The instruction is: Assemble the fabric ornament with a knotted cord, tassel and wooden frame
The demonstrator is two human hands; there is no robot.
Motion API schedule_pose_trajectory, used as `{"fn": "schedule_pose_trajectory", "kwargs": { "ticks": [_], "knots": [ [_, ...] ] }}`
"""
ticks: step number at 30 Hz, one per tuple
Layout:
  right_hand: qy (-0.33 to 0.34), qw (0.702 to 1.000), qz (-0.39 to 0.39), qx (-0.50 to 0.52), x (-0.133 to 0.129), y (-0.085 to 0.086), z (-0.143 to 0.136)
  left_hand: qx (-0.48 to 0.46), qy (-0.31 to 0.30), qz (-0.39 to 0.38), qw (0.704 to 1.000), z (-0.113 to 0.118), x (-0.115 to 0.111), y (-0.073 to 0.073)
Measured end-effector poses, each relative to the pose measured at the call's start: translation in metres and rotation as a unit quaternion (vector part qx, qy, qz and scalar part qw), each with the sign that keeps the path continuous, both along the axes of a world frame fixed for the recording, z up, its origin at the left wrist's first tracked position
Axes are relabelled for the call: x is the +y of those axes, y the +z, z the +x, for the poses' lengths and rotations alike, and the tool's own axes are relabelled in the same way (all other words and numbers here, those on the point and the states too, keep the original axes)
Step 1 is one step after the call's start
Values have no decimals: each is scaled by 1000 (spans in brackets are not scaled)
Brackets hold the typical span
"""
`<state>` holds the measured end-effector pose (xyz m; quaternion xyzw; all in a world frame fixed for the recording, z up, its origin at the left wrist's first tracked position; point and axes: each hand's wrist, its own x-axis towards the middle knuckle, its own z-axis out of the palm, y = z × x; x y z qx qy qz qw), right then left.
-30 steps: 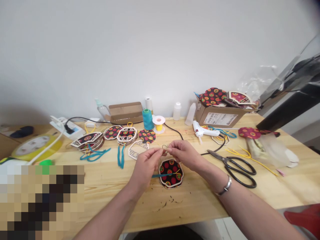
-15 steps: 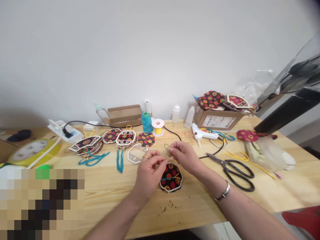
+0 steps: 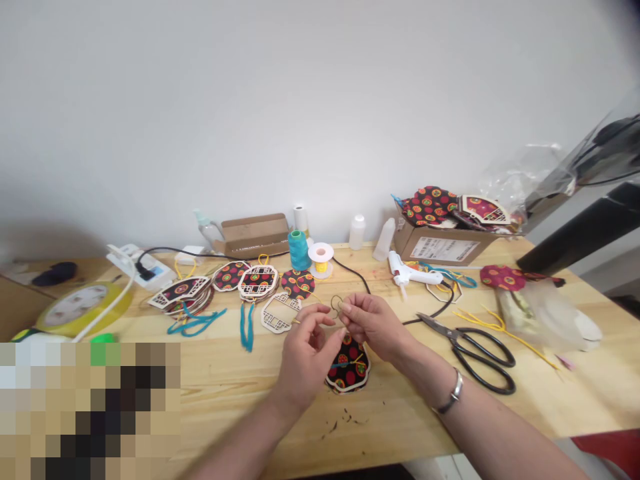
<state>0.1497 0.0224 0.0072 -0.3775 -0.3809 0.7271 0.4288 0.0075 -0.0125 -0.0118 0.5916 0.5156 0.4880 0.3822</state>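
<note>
This looks like a craft workshop. On the wooden table [image 3: 225,373], a glue gun [image 3: 415,273] has a teal thread spool [image 3: 299,252] to its left, scissors [image 3: 454,335] at its front right and a carton [image 3: 406,233] of patterned pieces [image 3: 429,205] behind.

A roll of yellow tape [image 3: 75,307] lies near a white power strip [image 3: 161,269], a spray bottle [image 3: 208,229] beside an open carton [image 3: 255,233].

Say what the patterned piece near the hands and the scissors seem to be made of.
Patterned piece: matte cloth, judging by its printed look; the flat, pale rim is probably thin wood. Scissors: grey blades, likely steel; glossy black handles, perhaps plastic-coated metal.
</note>
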Motion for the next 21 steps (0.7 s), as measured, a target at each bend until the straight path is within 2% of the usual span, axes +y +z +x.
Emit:
{"fn": "schedule_pose_trajectory", "kwargs": {
  "ticks": [3,6,8,14,21],
  "knots": [
    [-9,999,11,-37,0,2,1,-71,-7,-81,994,1,-2,8],
    [-11,997,25,-67,0,3,1,-92,-37,-169,980,4,-2,16],
    [-15,995,36,-89,0,2,0,-93,-49,-191,976,6,0,20],
    [-34,981,91,-170,1,-4,1,-34,-47,-165,985,7,6,28],
    [-38,977,101,-185,4,-5,2,38,-22,-97,994,7,15,29]
  ]
}}
